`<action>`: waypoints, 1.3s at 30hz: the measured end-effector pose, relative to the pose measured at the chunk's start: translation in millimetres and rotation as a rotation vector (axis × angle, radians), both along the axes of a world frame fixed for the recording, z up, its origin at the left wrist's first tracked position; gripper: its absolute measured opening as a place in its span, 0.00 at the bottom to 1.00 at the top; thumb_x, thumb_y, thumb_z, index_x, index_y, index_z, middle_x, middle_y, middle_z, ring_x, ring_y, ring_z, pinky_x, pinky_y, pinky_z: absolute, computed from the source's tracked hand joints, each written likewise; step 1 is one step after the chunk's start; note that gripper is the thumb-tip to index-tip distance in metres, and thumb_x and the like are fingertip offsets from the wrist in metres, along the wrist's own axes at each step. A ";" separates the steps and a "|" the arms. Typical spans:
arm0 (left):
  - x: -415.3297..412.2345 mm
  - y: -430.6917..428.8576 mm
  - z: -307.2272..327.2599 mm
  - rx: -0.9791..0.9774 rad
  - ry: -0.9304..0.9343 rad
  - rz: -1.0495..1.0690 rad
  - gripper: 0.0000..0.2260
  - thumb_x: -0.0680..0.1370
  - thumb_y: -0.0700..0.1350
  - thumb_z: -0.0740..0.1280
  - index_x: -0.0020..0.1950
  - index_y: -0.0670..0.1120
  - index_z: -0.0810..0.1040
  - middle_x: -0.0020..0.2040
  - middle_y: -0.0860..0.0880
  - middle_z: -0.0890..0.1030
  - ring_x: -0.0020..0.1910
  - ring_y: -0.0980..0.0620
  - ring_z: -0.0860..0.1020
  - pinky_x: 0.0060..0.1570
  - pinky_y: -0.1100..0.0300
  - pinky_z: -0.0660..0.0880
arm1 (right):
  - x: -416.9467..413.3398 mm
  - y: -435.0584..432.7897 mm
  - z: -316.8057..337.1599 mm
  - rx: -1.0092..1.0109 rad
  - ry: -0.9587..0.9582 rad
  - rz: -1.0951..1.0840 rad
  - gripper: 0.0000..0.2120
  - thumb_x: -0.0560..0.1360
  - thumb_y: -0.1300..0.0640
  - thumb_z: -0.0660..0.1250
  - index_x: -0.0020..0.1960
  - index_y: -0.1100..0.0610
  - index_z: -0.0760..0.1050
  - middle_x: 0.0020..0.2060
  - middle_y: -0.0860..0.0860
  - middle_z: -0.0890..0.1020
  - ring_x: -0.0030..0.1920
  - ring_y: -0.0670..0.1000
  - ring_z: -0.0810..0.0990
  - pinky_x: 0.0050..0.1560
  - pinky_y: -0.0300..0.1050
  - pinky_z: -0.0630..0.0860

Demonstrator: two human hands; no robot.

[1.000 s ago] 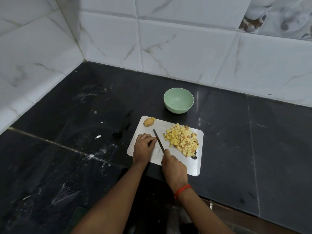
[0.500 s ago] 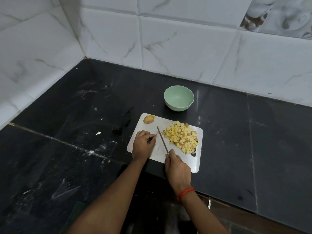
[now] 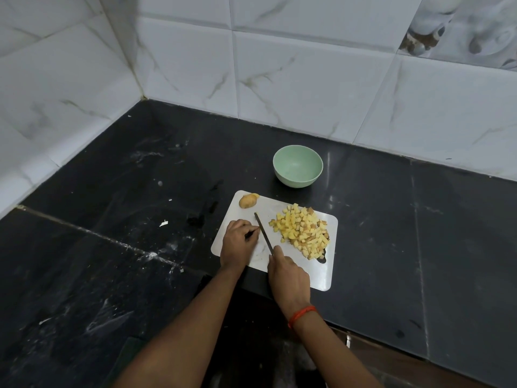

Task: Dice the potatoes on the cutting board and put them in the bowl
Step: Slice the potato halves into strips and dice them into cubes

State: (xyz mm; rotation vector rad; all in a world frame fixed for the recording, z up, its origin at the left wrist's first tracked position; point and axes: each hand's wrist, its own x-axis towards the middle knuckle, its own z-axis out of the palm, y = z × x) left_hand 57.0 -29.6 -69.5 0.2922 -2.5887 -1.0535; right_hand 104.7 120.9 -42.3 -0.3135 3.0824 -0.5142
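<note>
Now my right grip [image 3: 288, 275] closed round the knife [image 3: 264, 233], blade over the cutting board [image 3: 321, 275].
My left grip [image 3: 240, 239] curled beside the blade, contents hidden; diced potatoes [image 3: 303, 233] piled right, bowl [image 3: 298, 166] behind board.

On the black table [image 3: 117, 247] lies a white cutting board [image 3: 319, 275]. A heap of diced potatoes [image 3: 303, 233] covers its 3 o'clock half, and a small unpeeled potato [image 3: 248, 200] sits in the 11 o'clock corner. The right hand [image 3: 289, 275], an orange thread [image 3: 302, 315] round its wrist, grips a knife [image 3: 264, 233] whose blade points to 11 o'clock. The left hand [image 3: 239, 242] rests at 8 o'clock, its curled fingers [image 3: 250, 229] just beside the blade. A green bowl [image 3: 297, 181] stands at 12 o'clock, apart from the board.
</note>
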 end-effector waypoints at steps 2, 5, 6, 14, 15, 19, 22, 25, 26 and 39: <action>-0.8 0.0 -2.0 -0.007 -0.003 0.008 0.04 0.77 0.42 0.74 0.49 0.43 0.86 0.44 0.53 0.79 0.48 0.55 0.73 0.47 0.72 0.65 | -4.2 -4.9 1.3 0.055 -0.007 0.012 0.09 0.73 0.58 0.72 0.50 0.54 0.73 0.27 0.51 0.75 0.20 0.57 0.74 0.22 0.39 0.56; -1.6 0.2 -3.2 -0.009 0.002 0.012 0.04 0.77 0.42 0.73 0.50 0.44 0.86 0.44 0.54 0.79 0.48 0.55 0.73 0.47 0.72 0.65 | 4.0 3.0 -3.1 0.144 -0.026 0.053 0.08 0.77 0.59 0.66 0.54 0.54 0.70 0.31 0.51 0.76 0.24 0.57 0.76 0.22 0.42 0.60; -1.7 0.3 -3.5 -0.006 0.005 0.015 0.04 0.77 0.42 0.73 0.50 0.44 0.86 0.44 0.54 0.79 0.48 0.55 0.73 0.47 0.72 0.65 | 9.5 9.2 -4.4 0.132 -0.032 0.066 0.07 0.78 0.59 0.64 0.54 0.54 0.68 0.32 0.51 0.75 0.24 0.57 0.74 0.23 0.43 0.60; -1.5 2.1 -0.9 0.048 0.019 -0.027 0.09 0.79 0.46 0.70 0.57 0.48 0.86 0.46 0.56 0.77 0.50 0.56 0.73 0.48 0.67 0.69 | 28.5 29.5 -5.5 -0.026 0.053 -0.088 0.08 0.80 0.52 0.62 0.47 0.51 0.64 0.29 0.49 0.76 0.23 0.56 0.76 0.20 0.43 0.65; -1.3 1.8 0.3 0.091 0.028 -0.009 0.09 0.79 0.44 0.69 0.58 0.48 0.85 0.47 0.56 0.78 0.51 0.57 0.74 0.49 0.66 0.71 | 29.3 28.0 -4.9 -0.060 0.073 -0.091 0.08 0.81 0.51 0.61 0.47 0.51 0.63 0.31 0.49 0.76 0.24 0.56 0.76 0.20 0.43 0.65; -2.7 -5.6 9.6 0.485 0.079 0.163 0.13 0.77 0.31 0.65 0.49 0.45 0.86 0.49 0.50 0.82 0.46 0.58 0.80 0.44 0.69 0.75 | 29.9 14.8 -6.5 -0.116 0.111 -0.014 0.08 0.81 0.50 0.62 0.47 0.52 0.66 0.41 0.49 0.71 0.23 0.54 0.72 0.19 0.44 0.66; -7.7 -12.1 15.6 0.785 0.043 0.289 0.14 0.77 0.30 0.62 0.46 0.45 0.85 0.43 0.46 0.83 0.40 0.54 0.79 0.40 0.65 0.77 | 22.0 2.1 -8.1 -0.097 0.080 -0.004 0.08 0.82 0.49 0.61 0.49 0.53 0.67 0.45 0.50 0.69 0.24 0.55 0.73 0.20 0.47 0.71; -9.9 -12.5 16.7 0.885 0.041 0.348 0.14 0.78 0.31 0.62 0.46 0.44 0.85 0.39 0.47 0.82 0.36 0.54 0.77 0.38 0.62 0.76 | 13.4 -4.9 -5.7 -0.070 0.066 0.000 0.07 0.82 0.50 0.61 0.49 0.53 0.67 0.45 0.52 0.70 0.24 0.56 0.73 0.20 0.46 0.71; -10.0 -11.4 17.3 0.897 0.045 0.357 0.14 0.78 0.32 0.62 0.46 0.44 0.85 0.38 0.47 0.82 0.34 0.55 0.77 0.37 0.62 0.76 | 9.9 -5.2 -4.7 -0.055 0.062 -0.006 0.07 0.81 0.51 0.62 0.49 0.53 0.68 0.44 0.52 0.70 0.23 0.56 0.73 0.20 0.45 0.69; -10.7 -9.8 12.6 0.783 0.009 0.353 0.12 0.77 0.36 0.66 0.45 0.51 0.85 0.42 0.51 0.84 0.42 0.53 0.81 0.47 0.54 0.80 | -4.1 25.0 -1.7 -0.018 0.033 -0.181 0.10 0.83 0.49 0.57 0.57 0.53 0.71 0.51 0.54 0.75 0.28 0.57 0.77 0.23 0.43 0.66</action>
